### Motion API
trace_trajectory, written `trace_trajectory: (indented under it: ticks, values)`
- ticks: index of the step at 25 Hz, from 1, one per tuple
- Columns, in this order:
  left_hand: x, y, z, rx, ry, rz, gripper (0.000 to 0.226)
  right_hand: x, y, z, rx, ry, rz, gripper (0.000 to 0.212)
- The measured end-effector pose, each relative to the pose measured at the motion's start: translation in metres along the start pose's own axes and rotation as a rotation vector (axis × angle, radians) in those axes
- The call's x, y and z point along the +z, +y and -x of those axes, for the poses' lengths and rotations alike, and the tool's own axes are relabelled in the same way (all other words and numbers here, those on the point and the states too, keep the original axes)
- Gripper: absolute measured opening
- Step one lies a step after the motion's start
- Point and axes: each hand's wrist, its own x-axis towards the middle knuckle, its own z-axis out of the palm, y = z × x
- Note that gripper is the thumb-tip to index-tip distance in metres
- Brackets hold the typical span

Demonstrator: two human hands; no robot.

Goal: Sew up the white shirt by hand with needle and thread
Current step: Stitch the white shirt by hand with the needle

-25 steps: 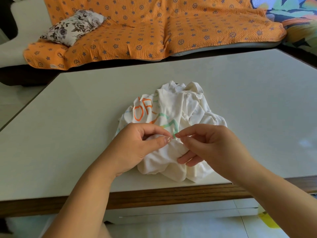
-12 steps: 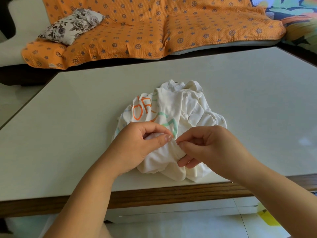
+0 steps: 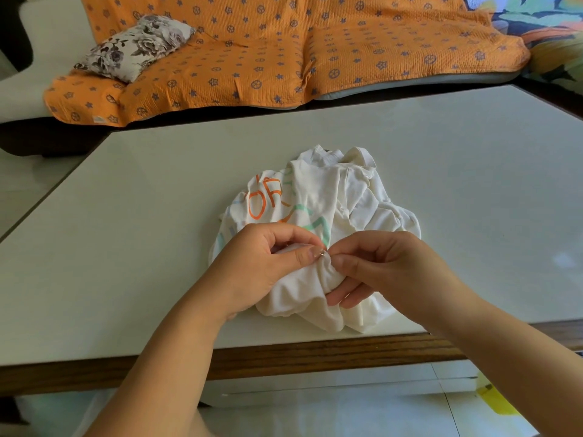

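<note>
Your left hand (image 3: 268, 266) has its fingers (image 3: 303, 257) curled in, thumb pressed to forefinger, pinching up a small fold of the white shirt (image 3: 347, 200). Your right hand (image 3: 388, 269) meets it tip to tip at the centre of the frame. Its thumb and forefinger are closed on what looks like the needle (image 3: 322, 254) — only a thin glint shows between the two thumbs, and the thread is too fine to make out. Its lower fingers rest loosely on the cloth beneath. For this stitch, hold the fold taut and flat, take a short bite close to the edge through both layers, and mind that your left thumb sits right in the needle's path. Draw the thread through steadily, since the loose folds around it could snag a loop. The shirt lies as a crumpled heap just above your hands, close to the near edge of the bench (image 3: 157, 216), with orange and green printed letters showing on its left side. The bench top is pale and smooth, with a wooden front edge (image 3: 315, 354) crossing the lower frame. Beyond it, along the top, a sofa wears an orange cover (image 3: 284, 52) dotted with blue stars. A floral pillow (image 3: 138, 47) sits at upper left and a bright multicoloured cloth (image 3: 552, 33) at upper right. Pale floor tiles (image 3: 347, 405) fill the bottom — a yellow scrap (image 3: 495, 402) lies at lower right.
</note>
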Motion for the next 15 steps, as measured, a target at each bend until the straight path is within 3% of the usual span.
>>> trace_trajectory:
  ticks: [9, 15]
  values:
    - [0.0036, 0.0014, 0.0006, -0.025, 0.02, 0.165, 0.011, 0.0029, 0.0059, -0.0088, -0.031, 0.053, -0.004, 0.012]
    - [0.0049, -0.0012, -0.0001, -0.051, 0.035, 0.187, 0.013, 0.0049, 0.0076, -0.0096, -0.063, 0.04, 0.124, 0.013]
